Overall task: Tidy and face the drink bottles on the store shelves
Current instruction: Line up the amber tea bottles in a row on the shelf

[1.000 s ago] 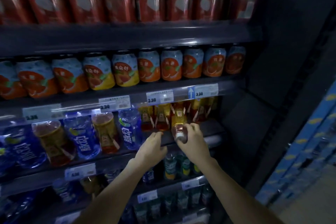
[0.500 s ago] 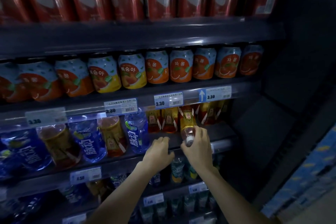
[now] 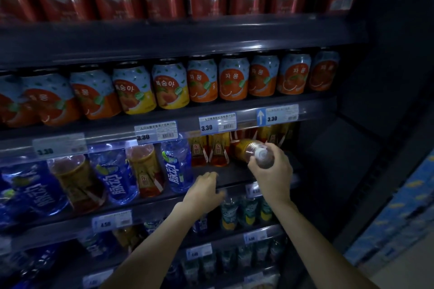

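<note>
Gripping a tea bottle [image 3: 252, 151] around its neck end, the right hand [image 3: 272, 171] had it tipped nearly flat, cap toward the camera and base pointing into the shelf; the bottle hung just above the shelf floor and was not yet stood in any row. Just left of that hand, two upright tea bottles [image 3: 209, 151] of the same yellow-and-red label stood set back from the edge, labels forward, and behind the hand more of the same kind were partly hidden. The left hand [image 3: 204, 186] lay down and to the left of the right one, fingers loosely curled over the front lip of the shelf [image 3: 237, 185] and holding nothing, as far as could be seen.

Judged from this, the work was only partly done. The cans [image 3: 233, 78] on the shelf above the hands already stood in a neat line with labels out. Well left of the left hand, though, blue bottles [image 3: 177, 162] and amber tea bottles [image 3: 145, 169] alternated in one front row, which looked like sorting left to do. The held bottle likely needed standing upright beside its fellows and turning label-front. The shelves below the hands were too dark to judge.
</note>
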{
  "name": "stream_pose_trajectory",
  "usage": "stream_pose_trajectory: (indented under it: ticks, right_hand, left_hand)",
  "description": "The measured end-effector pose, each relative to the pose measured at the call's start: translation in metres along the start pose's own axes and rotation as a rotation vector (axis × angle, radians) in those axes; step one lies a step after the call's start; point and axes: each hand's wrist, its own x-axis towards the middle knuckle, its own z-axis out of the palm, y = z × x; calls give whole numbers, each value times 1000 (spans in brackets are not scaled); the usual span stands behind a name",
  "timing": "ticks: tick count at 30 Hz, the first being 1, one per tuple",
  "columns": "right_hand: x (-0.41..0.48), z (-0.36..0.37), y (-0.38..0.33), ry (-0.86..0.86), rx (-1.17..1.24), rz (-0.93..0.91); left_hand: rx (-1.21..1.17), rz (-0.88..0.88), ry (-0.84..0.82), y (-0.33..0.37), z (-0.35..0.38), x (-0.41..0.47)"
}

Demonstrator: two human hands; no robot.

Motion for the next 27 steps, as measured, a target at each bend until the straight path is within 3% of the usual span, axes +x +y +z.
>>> stream_pose_trajectory:
  ticks: [12,27]
  right_hand:
    - [36,10,-19,47,248,139]
    - [46,30,-11,-14,208,52]
  left_hand:
    - [2,22,11,2,-1,-6]
    - [59,32,12,5,-1,-7]
